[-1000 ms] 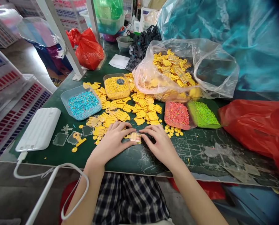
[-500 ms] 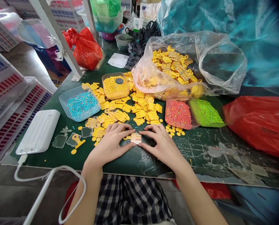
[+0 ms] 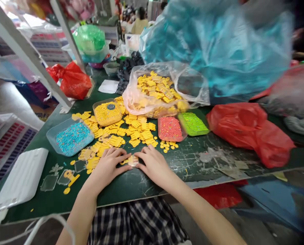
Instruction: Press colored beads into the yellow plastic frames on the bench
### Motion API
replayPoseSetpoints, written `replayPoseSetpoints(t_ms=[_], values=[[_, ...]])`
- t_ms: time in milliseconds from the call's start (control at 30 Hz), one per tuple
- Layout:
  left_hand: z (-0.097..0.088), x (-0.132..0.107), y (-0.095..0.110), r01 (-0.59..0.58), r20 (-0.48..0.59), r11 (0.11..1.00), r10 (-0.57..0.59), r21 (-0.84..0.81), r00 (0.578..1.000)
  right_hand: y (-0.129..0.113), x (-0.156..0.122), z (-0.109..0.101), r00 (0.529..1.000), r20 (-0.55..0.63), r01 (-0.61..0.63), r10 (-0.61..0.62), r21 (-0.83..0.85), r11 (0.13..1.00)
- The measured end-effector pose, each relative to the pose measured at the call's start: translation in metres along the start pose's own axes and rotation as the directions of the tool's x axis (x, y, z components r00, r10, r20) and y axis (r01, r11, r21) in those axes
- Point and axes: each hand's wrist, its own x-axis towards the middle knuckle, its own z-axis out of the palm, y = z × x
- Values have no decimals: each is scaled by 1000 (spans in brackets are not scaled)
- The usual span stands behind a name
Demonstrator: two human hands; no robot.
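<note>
1 white power bank [image 3: 21, 178], left side of table [image 3: 116, 192], white cable [image 3: 2, 215] plugged in. 1 knotted red bag [image 3: 76, 83] beside metal post [image 3: 34, 63]. Large teal bag [image 3: 193, 44], rear.

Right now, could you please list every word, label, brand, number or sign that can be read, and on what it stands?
None can be read with certainty.
Cardboard box: dark characters, too blurred to read.
Dark disc on the yellow beads: pale mark, too small.
Piece between left hand and right hand: reddish marks, too small.

This is a workshop. A clear plastic bag [image 3: 134, 100] of small yellow plastic parts [image 3: 155, 87] sits at twelve o'clock, white slatted plastic crates [image 3: 7, 145] at nine o'clock.
</note>
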Motion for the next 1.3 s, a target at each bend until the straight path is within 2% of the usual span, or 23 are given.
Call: replayPoseSetpoints(t_ms=[67, 133, 233, 300, 333, 400, 467, 533, 600, 667, 767, 900, 1000, 1100, 1200, 1300], values=[[3, 0, -3, -31, -74, 1000, 31, 7, 997, -4, -4, -2, 1000, -1, -17, 18, 60, 998], [4, -2, -2, -68, -170, 997, 70, 21, 983, -7, -10, -3, 999, -21, -42, 47, 206, 978], [2, -5, 5, -142, -285, 990, 141, 20, 948, -2, -16, -9, 997, 8, -69, 76, 512, 856], [-2, -7, 11, -132, -300, 991, 129, 9, 945, 10, -7, -24, 999, 23, -52, 48, 607, 793], [-4, -8, 13, -104, -297, 995, 100, 2, 950, 18, 5, -36, 999, -4, -30, 40, 592, 806], [-7, -8, 16, -32, -318, 999, 28, -10, 948, 35, 39, -67, 989, -139, 6, 58, 422, 907], [-8, -8, 16, 7, -369, 1000, -13, -17, 930, 48, 79, -101, 921, -353, -126, 163, 127, 984], [-8, -8, 15, 19, -380, 1000, -26, -21, 925, 53, 110, -125, 875, -447, -175, 186, 66, 982], [-5, -7, 13, 30, -331, 999, -37, -26, 943, 53, 120, -133, 865, -469, -179, 175, 37, 983], [-2, -6, 12, 48, -269, 998, -55, -34, 961, 53, 107, -125, 880, -449, -170, 156, 9, 985], [2, -4, 12, 63, -209, 996, -73, -56, 975, 57, 62, -102, 905, -412, -148, 112, -57, 987], [4, -1, 15, 62, -180, 994, -77, -90, 981, 74, -6, -81, 933, -352, -28, -71, -268, 963], [4, 0, 15, 75, -181, 992, -92, -102, 979, 88, -41, -69, 958, -258, 23, -127, -370, 929], [4, 0, 14, 86, -182, 991, -104, -106, 978, 100, -57, -57, 967, -227, -6, -117, -479, 878], [3, -1, 13, 83, -172, 990, -102, -113, 980, 111, -58, -46, 973, -206, -26, -105, -547, 837], [3, -2, 13, 99, -164, 988, -118, -119, 979, 117, -56, -43, 971, -207, -18, -117, -556, 831]])
